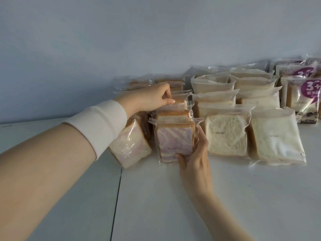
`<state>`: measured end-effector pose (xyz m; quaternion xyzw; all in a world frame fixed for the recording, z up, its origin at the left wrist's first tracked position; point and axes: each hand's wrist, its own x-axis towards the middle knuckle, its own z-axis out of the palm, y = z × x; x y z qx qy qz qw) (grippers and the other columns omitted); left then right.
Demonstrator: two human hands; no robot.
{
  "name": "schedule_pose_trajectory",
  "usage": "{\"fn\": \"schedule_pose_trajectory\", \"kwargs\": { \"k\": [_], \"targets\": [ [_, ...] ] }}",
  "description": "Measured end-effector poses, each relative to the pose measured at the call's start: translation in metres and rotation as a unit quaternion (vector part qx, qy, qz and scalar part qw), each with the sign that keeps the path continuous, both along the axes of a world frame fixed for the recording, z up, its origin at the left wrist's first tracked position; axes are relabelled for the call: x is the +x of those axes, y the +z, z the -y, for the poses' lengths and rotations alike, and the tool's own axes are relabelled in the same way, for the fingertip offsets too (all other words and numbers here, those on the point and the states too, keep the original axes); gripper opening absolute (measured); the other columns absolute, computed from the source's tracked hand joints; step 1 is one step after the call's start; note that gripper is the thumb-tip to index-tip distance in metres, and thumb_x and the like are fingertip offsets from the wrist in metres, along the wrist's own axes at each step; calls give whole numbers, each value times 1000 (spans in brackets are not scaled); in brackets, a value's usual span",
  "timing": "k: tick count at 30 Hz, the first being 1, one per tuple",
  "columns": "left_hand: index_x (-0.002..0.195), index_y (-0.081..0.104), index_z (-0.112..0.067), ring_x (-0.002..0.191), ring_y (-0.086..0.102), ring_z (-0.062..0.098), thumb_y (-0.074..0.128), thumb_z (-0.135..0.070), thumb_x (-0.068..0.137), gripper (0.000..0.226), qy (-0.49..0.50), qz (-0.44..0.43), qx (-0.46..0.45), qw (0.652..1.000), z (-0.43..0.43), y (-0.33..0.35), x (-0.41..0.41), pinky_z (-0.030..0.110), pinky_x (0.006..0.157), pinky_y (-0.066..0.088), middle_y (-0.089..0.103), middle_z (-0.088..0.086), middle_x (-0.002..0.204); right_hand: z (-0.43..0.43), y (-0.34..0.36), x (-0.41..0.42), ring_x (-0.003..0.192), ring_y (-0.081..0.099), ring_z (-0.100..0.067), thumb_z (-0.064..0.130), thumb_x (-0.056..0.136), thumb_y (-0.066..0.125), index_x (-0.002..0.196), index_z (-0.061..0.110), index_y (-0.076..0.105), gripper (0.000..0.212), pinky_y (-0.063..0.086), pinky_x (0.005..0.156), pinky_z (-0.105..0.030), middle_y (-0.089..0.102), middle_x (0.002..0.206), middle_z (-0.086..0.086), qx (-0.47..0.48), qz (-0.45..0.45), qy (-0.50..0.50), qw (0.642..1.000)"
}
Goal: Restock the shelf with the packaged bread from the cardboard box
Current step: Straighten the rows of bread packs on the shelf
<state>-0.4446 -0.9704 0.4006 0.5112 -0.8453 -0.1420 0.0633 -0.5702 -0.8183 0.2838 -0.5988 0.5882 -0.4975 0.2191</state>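
1. While the right hand (192, 164) grips a purple-swirled bread pack (174, 140) upright at the front of its row on the white shelf (156, 197), the left hand (152, 99) pinches the top of a rear pack (178, 106)
2. White bread packs (225, 136) lie just beside, rightward

Soft even daylight, faint shadows; wide-angle bending at edges, slight blur throughout.

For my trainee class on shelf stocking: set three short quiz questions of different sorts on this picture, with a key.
1. True or false: the right hand holds the purple-swirl bread pack.
2. What sits right of it? A white bread packs; B bottles; C tins.
3. Which hand pinches the pack behind?
Key: 1 true; 2 A; 3 the left hand.
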Motion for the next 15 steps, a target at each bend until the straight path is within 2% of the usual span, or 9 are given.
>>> {"fn": "schedule_pose_trajectory", "kwargs": {
  "k": [2, 4, 6, 8, 10, 13, 15],
  "targets": [
    [98, 50, -22, 107, 54, 21, 52, -40, 90, 20, 1, 0, 3, 1000, 3, 1, -2, 36, 85, 44, 55, 4, 125, -1, -1, 2, 134, 36, -23, -5, 78, 65, 143, 6, 19, 80, 38, 107, -41, 34, 144, -8, -6, -3, -10, 1000],
    [100, 52, -20, 107, 54, 19, 55, -37, 89, 21, -7, -26, 1, 1000, 4, 3, -3, 35, 88, 44, 57, 1, 121, -1, -2, 4, 134, 36, -22, -6, 77, 65, 142, 6, 20, 80, 39, 107, -40, 33, 140, 0, -9, -3, -20, 1000],
    [97, 52, -20, 107, 54, 16, 58, -33, 88, 17, -19, -63, -7, 998, 4, 4, -4, 31, 89, 43, 58, -1, 120, 3, -3, 6, 134, 31, -14, -6, 77, 63, 143, 6, 20, 80, 36, 108, -37, 26, 136, 10, -16, -7, -34, 999],
    [95, 51, -19, 108, 54, 15, 58, -31, 88, 16, -17, -90, -15, 996, 4, 3, -4, 28, 87, 40, 59, -1, 120, 10, -2, 12, 132, 24, -6, -7, 79, 60, 144, 8, 17, 80, 30, 110, -30, 22, 135, 13, -20, -11, -52, 998],
    [101, 50, -19, 106, 53, 15, 55, -34, 90, 19, -2, -79, -22, 997, 5, 2, -6, 27, 81, 38, 57, 0, 122, 18, -2, 18, 135, 24, -12, -8, 81, 55, 147, 11, 11, 81, 23, 109, -24, 27, 142, 2, -7, -13, -66, 998],
    [117, 47, -22, 105, 52, 13, 41, -48, 92, 37, 9, -67, -9, 998, 4, 6, -5, 27, 77, 40, 53, -1, 129, 24, -1, 23, 136, 24, -27, -9, 82, 52, 146, 13, 0, 84, 16, 110, -24, 26, 146, -16, 1, -27, -71, 997],
    [134, 36, -27, 119, 44, 9, 33, -66, 84, 64, -25, -58, 22, 998, -4, 8, -3, 25, 87, 36, 40, -4, 145, 24, -3, 21, 138, 20, -30, -8, 83, 51, 145, 7, -1, 82, 9, 111, -22, 20, 149, -17, -6, -43, -59, 997]
  ]
}}
